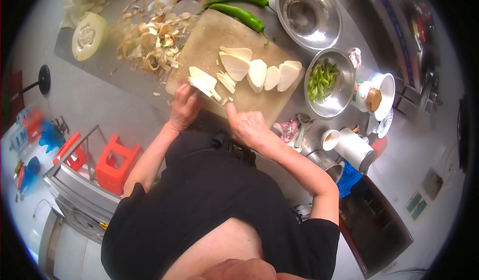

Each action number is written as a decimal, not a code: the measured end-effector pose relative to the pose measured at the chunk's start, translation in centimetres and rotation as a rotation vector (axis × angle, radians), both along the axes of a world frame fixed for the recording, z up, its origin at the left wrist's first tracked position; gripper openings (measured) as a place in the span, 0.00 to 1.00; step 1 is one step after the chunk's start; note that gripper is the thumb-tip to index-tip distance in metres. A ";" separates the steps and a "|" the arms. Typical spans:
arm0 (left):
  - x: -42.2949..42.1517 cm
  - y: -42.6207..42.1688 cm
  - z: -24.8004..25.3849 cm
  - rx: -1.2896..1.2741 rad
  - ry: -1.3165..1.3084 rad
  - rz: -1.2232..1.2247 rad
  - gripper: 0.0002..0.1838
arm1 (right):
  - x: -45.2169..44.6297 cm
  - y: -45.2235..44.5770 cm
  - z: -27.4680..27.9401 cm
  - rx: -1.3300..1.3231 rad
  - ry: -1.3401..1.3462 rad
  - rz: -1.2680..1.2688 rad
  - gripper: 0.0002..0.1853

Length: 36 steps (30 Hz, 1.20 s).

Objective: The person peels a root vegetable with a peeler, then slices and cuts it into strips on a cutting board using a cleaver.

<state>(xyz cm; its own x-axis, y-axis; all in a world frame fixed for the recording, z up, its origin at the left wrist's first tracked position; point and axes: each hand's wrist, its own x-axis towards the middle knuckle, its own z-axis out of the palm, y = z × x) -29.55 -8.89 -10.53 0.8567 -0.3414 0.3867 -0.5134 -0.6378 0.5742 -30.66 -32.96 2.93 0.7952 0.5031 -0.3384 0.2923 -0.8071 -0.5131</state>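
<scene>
On the wooden cutting board (269, 105), pale sliced pieces (257, 74) lie in a loose row. My left hand (185, 106) is at the board's near left edge, its bent fingers pressed on a stack of white slices (203, 82). Just right of that stack is my right hand (248, 126), closed with its index finger stretched forward; a thin blade edge seems to show between the hands, and the handle is hidden in the fist. Small cut strips (226, 82) lie ahead of the hands.
Two green peppers (239, 15) rest at the board's far edge. Peelings (154, 43) and a pale cut gourd (89, 36) are to the left. On the right stand an empty metal bowl (308, 14), a bowl of sliced green pepper (323, 80) and a white cup (330, 139).
</scene>
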 end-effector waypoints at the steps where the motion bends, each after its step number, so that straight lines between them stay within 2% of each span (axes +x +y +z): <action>1: 0.1 0.1 0.0 0.002 0.002 -0.007 0.25 | 0.1 0.0 -0.1 0.042 -0.025 -0.006 0.15; 16: 0.2 -0.4 0.2 0.006 -0.032 -0.034 0.24 | 1.7 1.5 -1.4 0.069 0.056 0.013 0.16; 24: -1.0 0.8 -0.8 0.069 -0.013 -0.007 0.24 | 0.9 4.0 -7.1 0.053 -0.050 -0.008 0.17; 29: 0.4 -0.2 0.1 0.079 -0.046 -0.042 0.23 | 1.5 1.6 -6.0 0.048 0.062 -0.038 0.16; 31: 1.2 -0.5 1.5 0.090 -0.054 -0.043 0.23 | 0.3 -0.4 -4.5 0.084 -0.023 -0.111 0.10; 34: 3.3 -0.3 3.3 0.092 -0.024 -0.133 0.23 | -1.4 -3.8 -2.4 0.096 -0.096 -0.218 0.09; 36: 4.3 0.3 3.4 0.114 -0.008 -0.269 0.23 | -3.2 -5.8 -2.0 0.028 -0.080 -0.193 0.09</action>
<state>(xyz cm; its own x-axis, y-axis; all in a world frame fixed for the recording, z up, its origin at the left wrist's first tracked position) -25.27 -8.58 -7.09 0.7267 -0.5974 0.3393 -0.6769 -0.5383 0.5020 -33.88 -38.80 0.97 0.9013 0.3477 -0.2586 0.1745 -0.8375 -0.5179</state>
